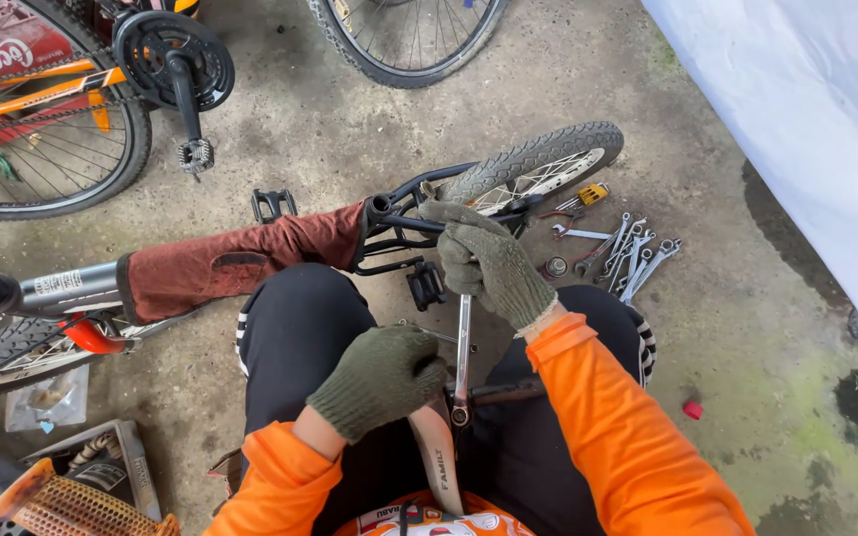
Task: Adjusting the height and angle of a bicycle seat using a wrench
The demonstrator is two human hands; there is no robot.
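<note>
Gripping a wrench [463,342] on a small upturned bike [250,263] across the lap.
Right hand [489,263], gloved, closes on the wrench's top; left hand [381,379], at 7 o'clock, is fisted near its lower end, contents hidden. Steady turns suit best. Spare spanners [633,258] lie at 3 o'clock.

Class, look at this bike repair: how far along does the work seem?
Done: small bike lies on its side, spanners laid out by the rear wheel. In hand: right hand grips the frame, left hand works beside a long spanner. Left: hidden; fastener state cannot be told.
</note>
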